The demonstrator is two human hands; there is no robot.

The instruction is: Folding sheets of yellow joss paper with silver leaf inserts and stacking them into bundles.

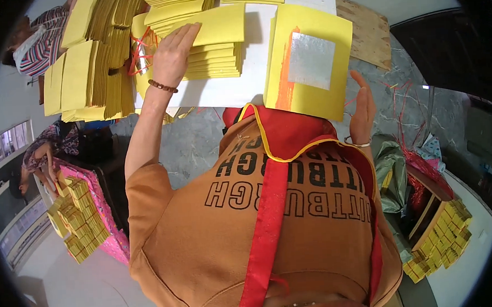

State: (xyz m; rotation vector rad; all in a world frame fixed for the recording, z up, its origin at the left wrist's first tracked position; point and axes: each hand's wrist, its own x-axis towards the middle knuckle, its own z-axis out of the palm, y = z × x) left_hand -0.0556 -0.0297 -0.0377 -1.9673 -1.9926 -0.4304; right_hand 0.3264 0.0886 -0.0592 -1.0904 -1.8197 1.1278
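My left hand (173,56) lies with its fingers stretched out flat over the left end of a folded yellow paper sheet (220,26), on a stack of folded yellow paper (210,61). Its thumb is hidden. At the table's near edge, in front of my chest, stands a pile of yellow paper sheets (338,54). Its top sheet bears a silver square (310,61) and an orange stripe (286,84). Close to the right edge of that pile, my right hand (362,111) is open, fingers straight and upright, holding nothing.
More stacks of yellow paper (81,79) crowd the left of the white table (254,47). Red strings (143,50) lie beside my left hand. A wooden board (365,33) is beyond the table at right. Yellow bundles (442,240) fill the lower right. Other people sit at left.
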